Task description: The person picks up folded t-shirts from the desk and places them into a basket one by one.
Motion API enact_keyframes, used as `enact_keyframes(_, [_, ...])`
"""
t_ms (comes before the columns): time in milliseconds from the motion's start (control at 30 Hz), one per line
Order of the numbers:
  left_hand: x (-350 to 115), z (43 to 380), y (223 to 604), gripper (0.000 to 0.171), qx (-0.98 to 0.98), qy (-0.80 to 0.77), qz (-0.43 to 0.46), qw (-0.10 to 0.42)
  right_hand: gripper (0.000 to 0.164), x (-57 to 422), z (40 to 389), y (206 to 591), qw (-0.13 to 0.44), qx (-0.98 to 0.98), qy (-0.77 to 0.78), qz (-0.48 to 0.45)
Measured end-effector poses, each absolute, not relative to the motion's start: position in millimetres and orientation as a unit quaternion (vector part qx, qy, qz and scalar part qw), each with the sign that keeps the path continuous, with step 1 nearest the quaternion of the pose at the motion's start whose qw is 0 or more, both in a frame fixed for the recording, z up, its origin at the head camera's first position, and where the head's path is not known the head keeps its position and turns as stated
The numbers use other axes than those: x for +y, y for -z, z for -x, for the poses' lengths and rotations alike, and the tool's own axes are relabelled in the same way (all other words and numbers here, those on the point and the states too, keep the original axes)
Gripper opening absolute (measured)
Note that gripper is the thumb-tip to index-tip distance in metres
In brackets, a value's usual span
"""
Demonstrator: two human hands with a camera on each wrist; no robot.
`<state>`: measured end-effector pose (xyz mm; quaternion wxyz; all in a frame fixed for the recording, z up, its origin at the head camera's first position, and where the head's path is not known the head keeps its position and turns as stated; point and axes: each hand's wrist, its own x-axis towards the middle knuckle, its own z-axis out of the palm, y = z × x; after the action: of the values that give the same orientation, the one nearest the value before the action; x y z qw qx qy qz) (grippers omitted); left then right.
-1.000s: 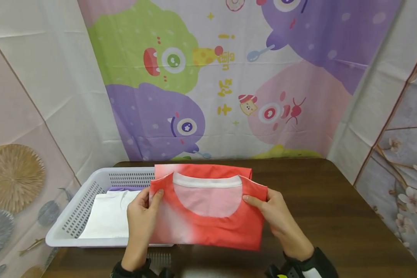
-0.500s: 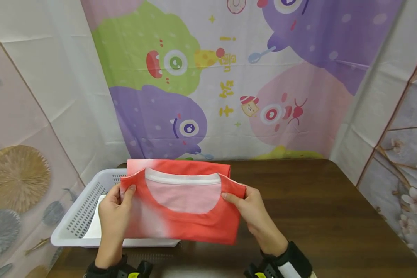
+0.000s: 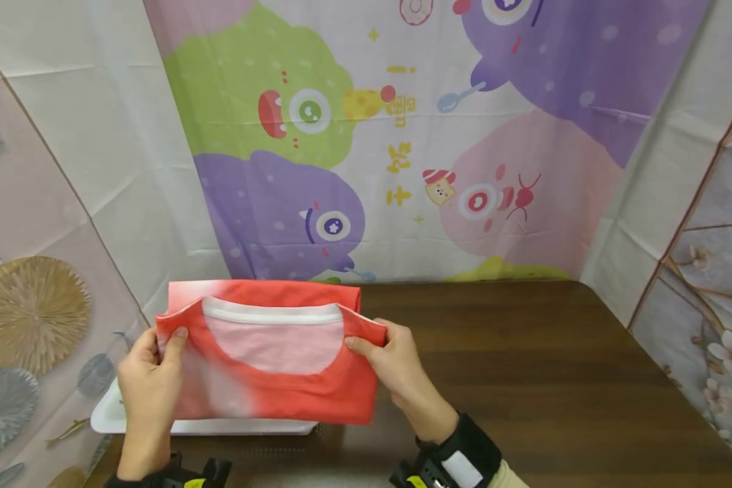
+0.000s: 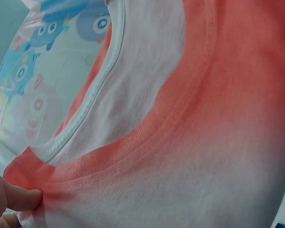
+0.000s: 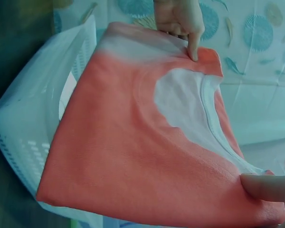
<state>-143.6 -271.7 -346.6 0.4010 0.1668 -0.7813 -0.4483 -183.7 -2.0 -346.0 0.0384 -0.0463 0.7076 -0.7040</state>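
A folded red and white T-shirt [image 3: 293, 393] is stretched between both hands, its round neckline facing up and its white collar band along the back. My left hand [image 3: 152, 383] pinches the shirt's left shoulder, thumb on the front. At the opposite shoulder, my right hand [image 3: 405, 369] grips the fabric the same way. In the right wrist view, the T-shirt [image 5: 109, 123] hangs over the white plastic basket [image 5: 38, 85], and the left hand [image 5: 183, 19] holds the far corner. The left wrist view shows the left thumb [image 4: 21, 197] pressed on the cloth by the collar.
Most of the basket [image 3: 244, 427] is hidden behind the shirt in the head view. It stands at the left of a dark wooden table [image 3: 524, 366]. A cartoon-printed curtain [image 3: 402, 251] hangs behind the table, with patterned cloth walls on both sides.
Both hands have carried the T-shirt leftward, from beside the basket to over it. The white folded cloth in the basket, visible earlier in the head view, is now covered there.
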Motion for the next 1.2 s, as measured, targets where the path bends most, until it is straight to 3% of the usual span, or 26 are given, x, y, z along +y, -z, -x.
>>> enact_keyframes(200, [-290.9,142.9,342.7,0.004,-0.759,0.464,-0.182,0.419,0.020,-21.9,184.7,340.3,0.039,0.705,0.704,0.075])
enact_keyframes(333, [-300.2,141.6,339.9,0.028,-0.737,0.483,-0.183,0.436,0.020,-34.4,185.8,336.4,0.037,0.702,0.706,0.084])
enact_keyframes(400, [-304.0,141.2,339.3,0.032,-0.730,0.485,-0.187,0.444,0.021,-40.5,185.7,334.7,0.036,0.703,0.705,0.088])
enact_keyframes(700, [-321.3,147.8,350.5,0.028,-0.724,0.487,-0.205,0.445,0.016,-61.1,192.6,341.6,0.012,0.728,0.679,0.093])
enact_keyframes(933, [-333.6,152.7,369.7,0.028,-0.725,0.488,-0.195,0.445,0.012,-72.1,199.3,358.4,-0.055,0.746,0.649,0.136])
enact_keyframes(1200, [-348.1,154.0,387.9,0.033,-0.718,0.509,-0.187,0.437,0.012,-87.1,203.4,373.2,-0.025,0.769,0.626,0.132])
